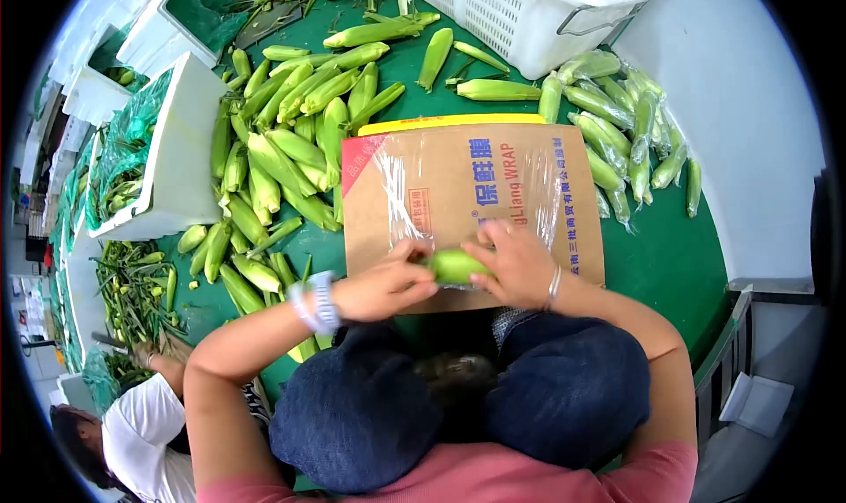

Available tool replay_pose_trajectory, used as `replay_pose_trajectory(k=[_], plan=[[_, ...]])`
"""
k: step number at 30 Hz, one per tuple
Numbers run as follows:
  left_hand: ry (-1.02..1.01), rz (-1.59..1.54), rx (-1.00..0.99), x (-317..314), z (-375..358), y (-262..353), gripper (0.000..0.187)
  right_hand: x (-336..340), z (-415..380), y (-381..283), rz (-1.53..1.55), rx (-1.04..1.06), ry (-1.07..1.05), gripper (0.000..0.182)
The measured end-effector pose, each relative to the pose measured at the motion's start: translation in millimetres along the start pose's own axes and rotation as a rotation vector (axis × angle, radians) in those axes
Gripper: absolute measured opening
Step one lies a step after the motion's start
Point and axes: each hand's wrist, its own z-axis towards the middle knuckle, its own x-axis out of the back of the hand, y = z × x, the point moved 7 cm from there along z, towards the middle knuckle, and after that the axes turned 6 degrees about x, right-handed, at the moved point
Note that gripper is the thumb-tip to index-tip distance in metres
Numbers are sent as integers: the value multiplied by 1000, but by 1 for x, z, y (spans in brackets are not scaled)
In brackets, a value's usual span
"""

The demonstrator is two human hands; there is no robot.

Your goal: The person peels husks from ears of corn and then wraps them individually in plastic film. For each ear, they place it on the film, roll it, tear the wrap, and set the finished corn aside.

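Note:
An ear of corn (456, 267) in green husk lies across the near part of a cardboard box (458, 186) in front of my knees. Clear plastic film (520, 194) stretches over the box top, and some of it shows under the corn. My left hand (392, 281) grips the corn's left end with bent fingers. On the other end, my right hand (515, 260) is closed around the husk, slightly blurred. A yellow strip (449, 123) runs along the box's far edge.
Unwrapped corn (282, 159) is heaped left of the box; film-wrapped ears (617, 119) lie at the right. A white plastic crate (529, 18) stands at the back. Foam boxes (167, 150) line the left, where another person (145, 424) sits near husk scraps (132, 291).

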Motion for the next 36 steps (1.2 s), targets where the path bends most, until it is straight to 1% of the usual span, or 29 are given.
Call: replay_pose_trajectory(k=[1, 2, 3, 5, 7, 8, 9, 10, 11, 13, 14, 16, 17, 19, 20, 21, 22, 23, 24, 25, 26, 27, 29, 30, 31, 33, 34, 35, 36], plan=[[94, 273, 130, 1, 18, -4, 22, 8, 11, 9, -27, 13, 30, 39], [187, 548, 259, 5, 33, -5, 22, 7, 20, 24, -120, 56, 200, 32], [177, 549, 252, 1, 45, 2, 22, 3, 33, 43, -218, 11, 222, 33], [629, 1479, 217, 16, 59, 40, 33, 5, 70, 82, -330, -121, 213, 35], [545, 1096, -1, 7, 83, 52, 62, 17, 106, 117, -359, -283, 141, 37], [621, 1192, -150, 0, 89, 56, 84, 27, 119, 133, -378, -353, 97, 39], [618, 1188, -148, 6, 101, 43, 84, 37, 123, 153, -269, -519, 64, 36], [679, 1246, -81, 25, 119, 30, 83, 44, 125, 171, -158, -681, 27, 32], [739, 1304, -13, 46, 134, 23, 83, 51, 129, 180, -155, -682, 20, 32], [546, 1090, 181, 84, 161, 20, 73, 53, 128, 198, -201, -668, -99, 27], [553, 1087, 126, 92, 167, 21, 69, 52, 127, 203, -193, -682, -107, 27], [551, 1036, 7, 105, 178, 16, 60, 31, 124, 207, -104, -694, -396, 29], [547, 1045, -4, 102, 176, 9, 60, 32, 122, 206, -105, -703, -385, 29], [321, 916, -176, 66, 163, -4, 55, 28, 118, 206, -97, -693, -373, 32], [177, 976, -124, 43, 146, -4, 53, 22, 117, 215, -88, -709, -256, 32], [28, 1036, -68, 21, 121, 5, 52, 17, 115, 221, -82, -712, -248, 32], [-279, 1063, 124, 2, 95, 5, 52, 14, 113, 225, -64, -702, -197, 30], [-654, 1033, 116, -23, 69, -9, 54, 12, 110, 226, -46, -687, -148, 31], [-1016, 977, 107, -37, 34, -23, 56, 12, 106, 219, 9, -637, -227, 37], [-902, 744, 63, -29, 16, -36, 58, 13, 99, 215, 9, -629, -214, 37], [-809, 603, 260, -7, 7, -31, 60, 14, 92, 205, 31, -576, -102, 40], [-744, 320, 187, 10, -6, -41, 69, 12, 84, 194, 58, -523, 12, 43], [-501, -108, 300, 34, -29, -46, 76, 11, 64, 166, -92, -292, 238, 44], [-394, -630, 457, 38, -45, -69, 69, 5, 55, 149, -58, -215, 259, 46], [-226, -999, 451, 39, -46, -40, 60, -2, 50, 129, -28, -134, 280, 48], [120, -1171, 89, 59, -27, -37, 55, -23, 54, 74, 481, -115, 94, 53], [321, -1041, -29, 68, -13, -27, 56, -16, 59, 36, 887, -102, 86, 61], [509, -904, -146, 76, 0, -13, 56, -33, 64, 10, 1174, -71, 50, 60], [543, -963, -174, 74, 9, -4, 54, -46, 68, -12, 1453, -39, 8, 58]])
